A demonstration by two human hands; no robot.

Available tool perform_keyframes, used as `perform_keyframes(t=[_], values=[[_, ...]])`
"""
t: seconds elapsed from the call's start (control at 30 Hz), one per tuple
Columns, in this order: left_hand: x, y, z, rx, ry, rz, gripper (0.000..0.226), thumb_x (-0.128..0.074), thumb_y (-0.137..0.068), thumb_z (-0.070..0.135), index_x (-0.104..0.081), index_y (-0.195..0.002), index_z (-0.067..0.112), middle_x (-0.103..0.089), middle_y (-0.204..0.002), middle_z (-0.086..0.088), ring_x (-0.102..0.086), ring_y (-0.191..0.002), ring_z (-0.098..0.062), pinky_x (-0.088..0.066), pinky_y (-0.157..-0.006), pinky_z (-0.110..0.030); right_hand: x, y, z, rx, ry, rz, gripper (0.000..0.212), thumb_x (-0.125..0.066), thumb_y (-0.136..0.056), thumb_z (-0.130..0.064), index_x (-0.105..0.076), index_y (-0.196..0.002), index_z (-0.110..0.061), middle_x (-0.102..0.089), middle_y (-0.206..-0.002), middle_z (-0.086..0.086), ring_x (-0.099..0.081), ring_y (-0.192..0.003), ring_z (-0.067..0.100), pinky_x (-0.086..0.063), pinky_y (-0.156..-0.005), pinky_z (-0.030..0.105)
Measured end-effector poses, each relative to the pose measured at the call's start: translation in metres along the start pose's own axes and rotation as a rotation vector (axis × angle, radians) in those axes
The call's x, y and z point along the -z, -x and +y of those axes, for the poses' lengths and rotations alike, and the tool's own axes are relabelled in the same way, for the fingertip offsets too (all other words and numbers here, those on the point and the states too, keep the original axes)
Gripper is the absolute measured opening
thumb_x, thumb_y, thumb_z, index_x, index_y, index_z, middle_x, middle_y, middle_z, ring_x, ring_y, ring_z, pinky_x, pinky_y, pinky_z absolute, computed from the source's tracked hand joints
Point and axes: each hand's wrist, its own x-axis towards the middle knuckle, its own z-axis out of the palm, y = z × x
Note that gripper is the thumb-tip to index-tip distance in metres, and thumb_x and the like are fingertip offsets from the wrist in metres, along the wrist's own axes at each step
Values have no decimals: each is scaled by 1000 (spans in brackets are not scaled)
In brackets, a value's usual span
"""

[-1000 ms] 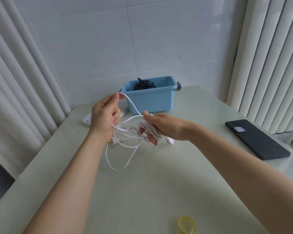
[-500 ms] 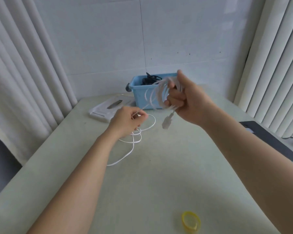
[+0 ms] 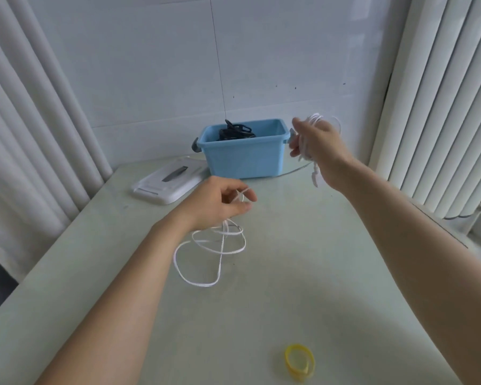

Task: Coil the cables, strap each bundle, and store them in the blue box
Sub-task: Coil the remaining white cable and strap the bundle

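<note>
White cable [image 3: 222,250] runs between both hands above a pale green table [image 3: 331,273]. The right hand [image 3: 317,145] is raised just beside the right handle of the blue box [image 3: 242,157]. Its fingers are curled around several gathered loops of the cable, and some of these loops stand out above the knuckles. One end with a plug [image 3: 314,177] hangs down under this hand. The picture is blurred here, so the number of loops cannot be told.

The left hand [image 3: 217,204] is lower and nearer, in front of the box. Its thumb and fingertips are closed together and pinch the cable, while the other fingers are bent loosely. Under this hand the rest of the cable lies on the table in a few loose, crossing loops.

The blue box stands at the far edge of the table, against the tiled wall. It has no cover on it, and black cables [image 3: 235,133] are inside. A white lid [image 3: 170,183] lies flat on the table, to the left of the box. A yellow strap [image 3: 299,362], bent into a ring, lies on the near part of the table, well apart from both hands. Pale curtains [image 3: 25,134] hang at both sides.
</note>
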Motion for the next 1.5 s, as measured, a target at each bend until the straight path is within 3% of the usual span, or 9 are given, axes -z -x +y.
perform_keyframes(t=[0.13, 0.3, 0.53, 0.7, 0.83, 0.97, 1.2, 1.33, 1.5], values=[[6, -1, 19, -117, 190, 146, 9, -69, -89, 20, -77, -93, 18, -49, -65, -10, -43, -61, -11, -38, -57, -22, -14, 15, 11, -55, 237, -336, 47, -35, -105, -47, -56, -99, -5, -65, -77, 14, -60, -66, 22, -48, -74, 35], [9, -2, 15, -97, 350, 367, 10, -63, -97, 10, -73, -97, 11, -53, -60, 17, -42, -47, -2, -35, -48, -15, -28, 33, 2, -47, 272, -748, 79, -22, -96, -65, -61, -106, 3, -60, -71, 13, -54, -63, 25, -46, -68, 33], [13, -4, 1, -37, 395, 525, 6, -78, -87, 25, -73, -83, 26, -68, -78, 6, -57, -70, -11, -48, -63, -21, -29, 47, -18, 9, 90, -870, 58, -29, -107, -43, -56, -68, -10, -29, -52, 2, -25, -44, 13, -36, -51, 23], [0, -4, -19, 82, 211, 301, 10, -69, -91, 7, -73, -88, 16, -61, -60, 9, -54, -51, -8, -47, -56, -20, -23, 40, -34, -1, -250, -763, 54, -29, -105, -47, -52, -75, -8, -25, -45, -5, -18, -41, 15, -21, -58, 37], [-13, -4, -30, 167, 58, 90, 8, -78, -85, 17, -76, -90, 21, -76, -86, 2, -72, -80, -15, -57, -79, -28, -17, 34, -47, -11, -537, -499, 51, -30, -106, -45, -54, -80, -9, -32, -48, -1, -28, -43, 16, -40, -60, 32], [-20, -2, -30, 172, -63, -63, 12, -79, -84, 20, -72, -92, 27, -72, -81, 0, -65, -72, -10, -52, -81, -29, -9, 21, -48, 15, -714, -229, 38, -37, -108, -32, -56, -92, -4, -47, -58, 4, -45, -53, 17, -46, -62, 30], [-11, 1, -9, 146, -39, -119, 12, -67, -96, 28, -76, -87, 26, -68, -69, 2, -60, -62, -7, -47, -67, -23, 6, 6, -22, 117, -142, 59, 28, -40, -105, -29, -52, -89, -9, -56, -68, 6, -52, -59, 17, -42, -64, 26], [4, 5, 10, 20, 193, -17, 16, -68, -94, 29, -81, -86, 24, -58, -70, -20, -44, -60, -20, -40, -58, -26, 4, 1, 6, 138, 153, 21, 35, -38, -105, -31, -52, -86, -6, -55, -74, 13, -52, -61, 14, -46, -59, 23], [9, 6, 25, -112, 350, 148, 15, -69, -87, 32, -81, -83, 24, -41, -59, -11, -34, -59, -23, -32, -56, -28, -10, 7, 27, 39, 377, -177, 61, -34, -106, -42, -55, -100, 15, -60, -71, 12, -55, -64, 21, -49, -70, 38]])
